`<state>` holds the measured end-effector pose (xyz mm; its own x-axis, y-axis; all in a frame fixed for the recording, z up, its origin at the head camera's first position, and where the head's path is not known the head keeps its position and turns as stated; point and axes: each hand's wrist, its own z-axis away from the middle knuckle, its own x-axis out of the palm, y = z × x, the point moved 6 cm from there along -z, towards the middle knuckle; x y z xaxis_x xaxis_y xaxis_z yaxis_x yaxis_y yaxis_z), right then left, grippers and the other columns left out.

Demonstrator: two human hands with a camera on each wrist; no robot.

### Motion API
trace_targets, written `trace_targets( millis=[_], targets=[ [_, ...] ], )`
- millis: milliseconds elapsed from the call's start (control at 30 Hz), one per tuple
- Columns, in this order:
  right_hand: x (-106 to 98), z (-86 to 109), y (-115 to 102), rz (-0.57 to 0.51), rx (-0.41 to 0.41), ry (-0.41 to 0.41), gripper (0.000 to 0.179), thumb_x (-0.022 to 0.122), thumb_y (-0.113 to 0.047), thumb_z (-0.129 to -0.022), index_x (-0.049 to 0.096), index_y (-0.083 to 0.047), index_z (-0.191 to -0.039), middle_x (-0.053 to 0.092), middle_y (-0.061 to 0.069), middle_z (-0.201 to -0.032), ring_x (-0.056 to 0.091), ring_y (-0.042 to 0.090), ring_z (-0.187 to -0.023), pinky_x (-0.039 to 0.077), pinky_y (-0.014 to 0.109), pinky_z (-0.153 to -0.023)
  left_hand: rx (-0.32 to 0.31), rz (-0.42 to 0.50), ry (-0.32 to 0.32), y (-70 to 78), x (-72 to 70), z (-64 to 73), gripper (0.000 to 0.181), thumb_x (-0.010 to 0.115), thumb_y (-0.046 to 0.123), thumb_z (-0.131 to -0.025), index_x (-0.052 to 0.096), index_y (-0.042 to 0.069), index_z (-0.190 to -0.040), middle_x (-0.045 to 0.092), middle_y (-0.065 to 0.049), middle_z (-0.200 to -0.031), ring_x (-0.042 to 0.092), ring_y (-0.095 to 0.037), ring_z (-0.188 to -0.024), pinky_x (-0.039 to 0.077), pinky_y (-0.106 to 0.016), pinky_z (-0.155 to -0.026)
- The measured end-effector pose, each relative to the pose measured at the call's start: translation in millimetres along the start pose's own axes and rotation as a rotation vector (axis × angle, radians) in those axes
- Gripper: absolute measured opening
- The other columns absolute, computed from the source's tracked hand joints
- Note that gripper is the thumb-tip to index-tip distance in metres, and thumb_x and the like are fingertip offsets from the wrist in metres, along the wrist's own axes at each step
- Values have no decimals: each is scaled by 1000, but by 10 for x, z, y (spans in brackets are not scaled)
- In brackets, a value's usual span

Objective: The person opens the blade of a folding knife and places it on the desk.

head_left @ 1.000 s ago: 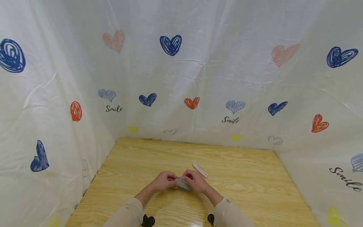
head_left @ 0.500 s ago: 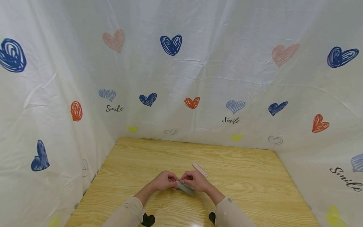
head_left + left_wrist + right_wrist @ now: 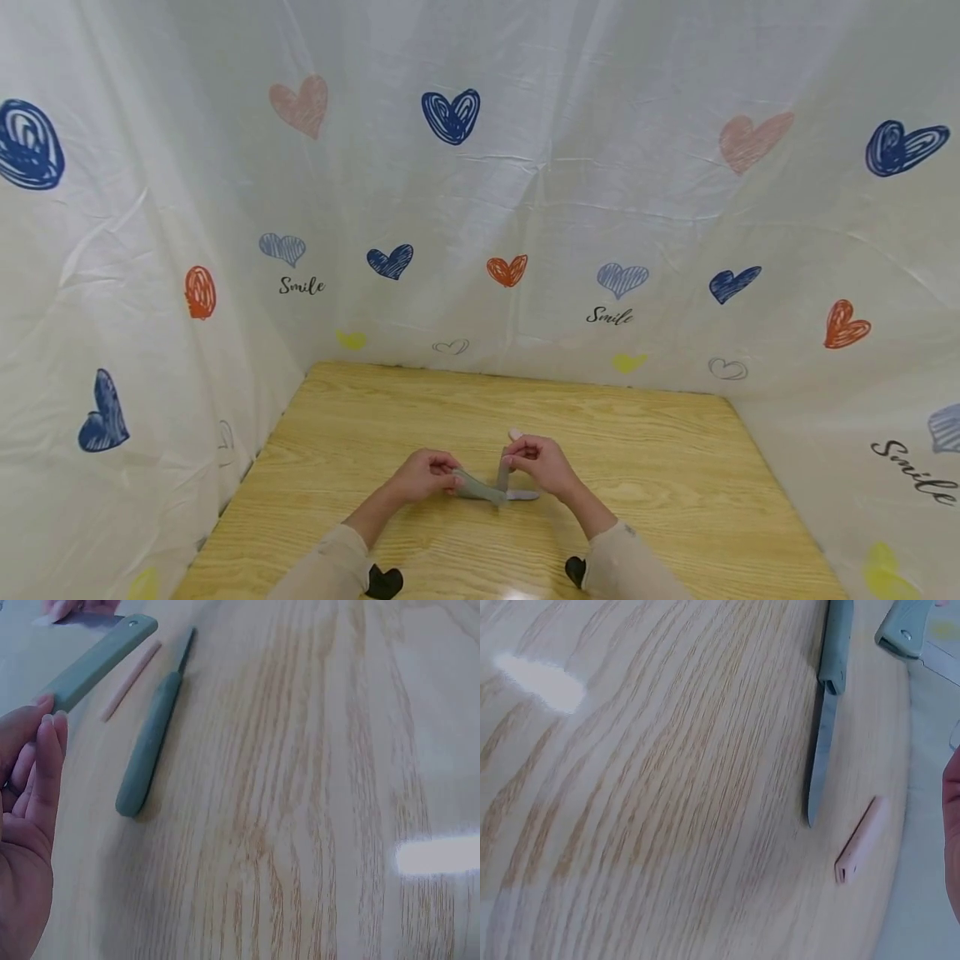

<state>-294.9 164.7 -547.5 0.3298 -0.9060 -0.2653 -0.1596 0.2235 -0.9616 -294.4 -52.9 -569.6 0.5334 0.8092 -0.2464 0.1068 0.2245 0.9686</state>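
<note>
We've got the knife (image 3: 90,676) up between both hands, above the desk (image 3: 637,450). Its handle slants from the left grip (image 3: 424,477) down rightward to the hinge; the blade (image 3: 503,472) rises from there to the right grip (image 3: 546,464). Left pinches handle, right pinches blade. Below, we see a spare knife (image 3: 148,746) lying left-right, blade end rightward; pink piece (image 3: 861,838) beyond, nearer right.

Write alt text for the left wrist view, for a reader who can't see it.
The left hand holds an open green folding knife by its handle, with the right hand at its blade, top left. On the wood-grain table lie a second green-handled knife, blade out, and a slim pink object.
</note>
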Motion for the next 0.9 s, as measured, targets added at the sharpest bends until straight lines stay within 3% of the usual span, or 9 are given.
trace_targets(
  millis=[167, 300, 500, 667, 767, 900],
  targets=[
    [-97, 74, 13, -78, -4, 61, 24, 69, -14, -89, 62, 9, -96, 73, 9, -88, 69, 8, -76, 58, 40, -78, 23, 77, 46, -27, -78, 46, 28, 68, 14, -91, 64, -10, -104, 68, -4, -82, 66, -10, -72, 57, -49, -75],
    [-136, 123, 39, -138, 20, 134, 25, 68, -13, -89, 59, 9, -94, 71, -2, -79, 69, 8, -75, 58, 34, -76, 17, 142, 115, -75, -131, 74, 32, 68, 14, -91, 62, -13, -106, 69, -4, -83, 66, -8, -73, 58, -44, -75],
    [-98, 166, 143, -397, 86, 246, 8, 65, -4, -91, 58, -2, -85, 71, -7, -75, 70, 6, -73, 58, 24, -74, -43, 376, 278, -172, -154, 97, 20, 66, 9, -91, 62, -5, -104, 65, 5, -82, 65, -5, -76, 57, -26, -78],
    [-20, 193, 188, -580, 90, 272, 20, 60, 0, -93, 54, -13, -78, 73, -7, -77, 71, 5, -76, 56, 19, -74, -37, 505, 389, -177, -140, 115, 11, 65, 4, -90, 62, 2, -100, 63, 8, -80, 66, -5, -74, 56, -19, -75],
    [-5, 216, 192, -592, 89, 285, 22, 59, 1, -93, 54, -14, -77, 73, -7, -76, 71, 5, -75, 56, 18, -73, -46, 523, 402, -175, -129, 125, 9, 64, 0, -90, 61, 2, -99, 63, 7, -79, 66, -5, -72, 56, -18, -73],
    [-10, 244, 200, -577, 100, 295, 22, 59, 3, -92, 53, -13, -78, 72, -7, -76, 70, 5, -74, 57, 20, -75, -65, 514, 365, -166, -124, 133, 9, 64, 0, -90, 62, 3, -98, 62, 8, -78, 65, -4, -72, 56, -19, -74]
  ],
)
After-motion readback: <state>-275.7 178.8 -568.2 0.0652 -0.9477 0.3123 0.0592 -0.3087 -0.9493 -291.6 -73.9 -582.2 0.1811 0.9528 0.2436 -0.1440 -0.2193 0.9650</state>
